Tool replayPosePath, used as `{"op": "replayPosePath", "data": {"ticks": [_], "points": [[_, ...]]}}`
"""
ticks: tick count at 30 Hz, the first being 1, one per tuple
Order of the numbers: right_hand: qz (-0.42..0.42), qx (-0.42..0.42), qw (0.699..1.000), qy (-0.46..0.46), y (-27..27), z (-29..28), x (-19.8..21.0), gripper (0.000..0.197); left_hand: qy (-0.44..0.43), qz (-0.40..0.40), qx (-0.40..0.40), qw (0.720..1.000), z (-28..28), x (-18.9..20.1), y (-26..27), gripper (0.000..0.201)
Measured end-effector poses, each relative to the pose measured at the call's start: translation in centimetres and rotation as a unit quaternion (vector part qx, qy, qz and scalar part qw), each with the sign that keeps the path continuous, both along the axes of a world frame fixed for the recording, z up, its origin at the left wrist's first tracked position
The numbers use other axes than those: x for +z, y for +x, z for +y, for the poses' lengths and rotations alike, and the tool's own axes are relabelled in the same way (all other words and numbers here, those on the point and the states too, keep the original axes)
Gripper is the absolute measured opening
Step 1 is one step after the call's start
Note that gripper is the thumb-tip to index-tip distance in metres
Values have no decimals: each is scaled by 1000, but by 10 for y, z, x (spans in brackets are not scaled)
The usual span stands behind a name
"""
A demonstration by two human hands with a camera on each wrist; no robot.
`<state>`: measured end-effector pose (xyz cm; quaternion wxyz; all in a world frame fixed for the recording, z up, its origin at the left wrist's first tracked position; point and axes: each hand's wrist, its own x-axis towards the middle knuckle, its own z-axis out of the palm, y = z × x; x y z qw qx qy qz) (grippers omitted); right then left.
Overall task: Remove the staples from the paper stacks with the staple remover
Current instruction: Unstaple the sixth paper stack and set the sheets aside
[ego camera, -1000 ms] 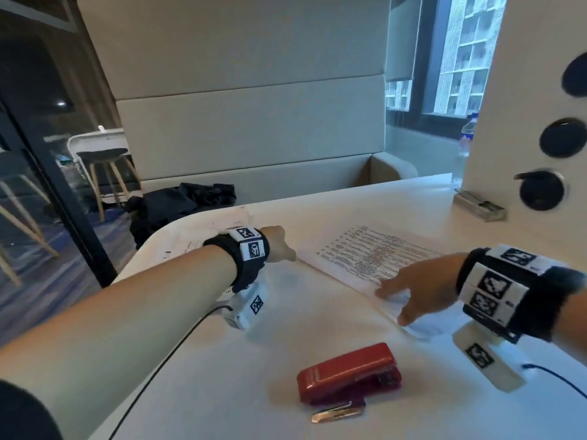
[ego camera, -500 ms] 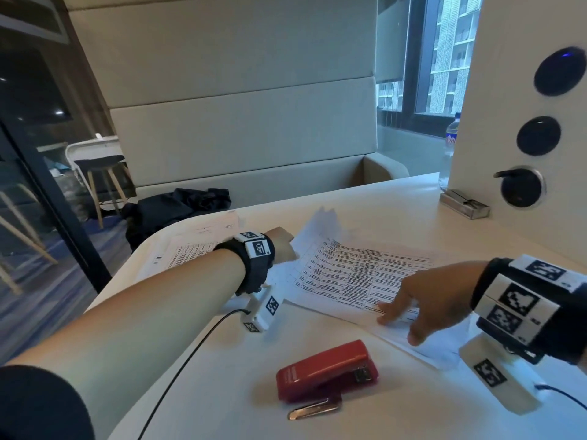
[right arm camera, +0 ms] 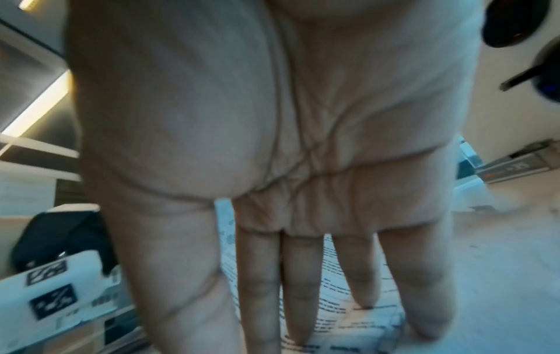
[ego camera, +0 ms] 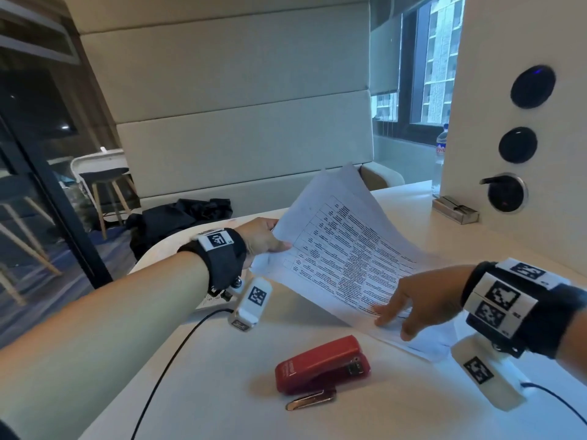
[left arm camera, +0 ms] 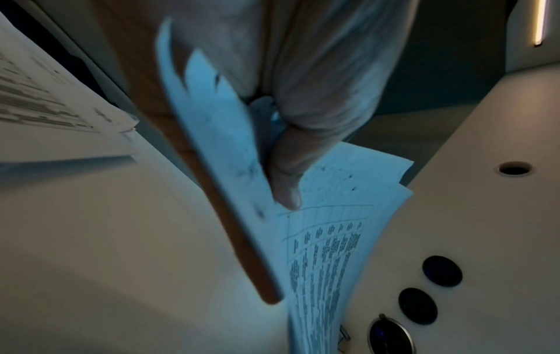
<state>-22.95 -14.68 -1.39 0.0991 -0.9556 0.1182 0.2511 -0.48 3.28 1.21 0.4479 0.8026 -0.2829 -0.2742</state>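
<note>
Smooth white table [ego camera: 203, 392], thin printed sheets [ego camera: 343, 249] curling.

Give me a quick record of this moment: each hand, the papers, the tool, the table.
left hand: pinches the paper stack's far-left edge, lifting it
right hand: straight fingers press the stack's near end down
paper stack: printed table, left side raised, right side on the table
red stapler: lies untouched near the front, metal tab showing
table: white

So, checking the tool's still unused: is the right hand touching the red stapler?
Apart. In the head view the right hand rests on the printed paper stack, with bare table between it and the red stapler.
</note>
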Motion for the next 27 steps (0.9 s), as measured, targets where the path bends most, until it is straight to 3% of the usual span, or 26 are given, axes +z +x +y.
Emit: {"op": "replayPosePath", "data": {"ticks": [5,9,13,16,18,21,24,27], "points": [[-84,-68,994,26,-6,-16,3,39,-37,-31,36,998,13,2,-2,25],[-146,-207,966,38,-7,-38,1,53,-27,-73,61,995,29,5,11,18],[-228,-394,854,252,-5,-51,-1,38,-27,-70,59,995,46,4,11,11],[-290,-438,756,390,-5,-52,-6,37,-55,-22,62,996,60,-1,11,12],[-325,-454,708,431,-4,-49,-7,33,-84,28,73,993,69,-4,12,21],[-358,-439,692,447,-2,-40,-4,29,-123,74,68,987,78,-4,10,27],[-373,-419,692,453,-1,-34,0,31,-129,63,56,988,86,0,12,29],[-393,-414,681,460,-1,-29,3,28,-153,76,43,984,95,4,14,46]]}}
